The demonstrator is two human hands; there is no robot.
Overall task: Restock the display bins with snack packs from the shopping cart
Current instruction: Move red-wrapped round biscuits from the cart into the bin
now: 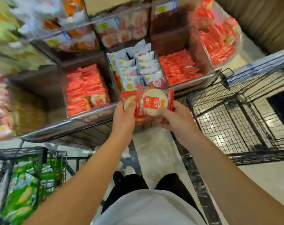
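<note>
Both hands hold a small stack of red snack packs (152,103), each showing a round pale cracker, just in front of the display's front rim. My left hand (125,116) grips the stack's left side. My right hand (173,117) curls under and around its right side. Behind the stack lie a bin of the same red packs (86,90), a bin of white packs (138,69) and another bin of red packs (178,67). The shopping cart (24,176) stands at lower left with green packs inside.
A black wire cage cart (235,119) stands on the right, close to my right arm. Upper shelf bins (121,28) hold pink and orange packs. A round clear bin (219,38) of red packs sits at upper right. Pale floor lies between my legs and the display.
</note>
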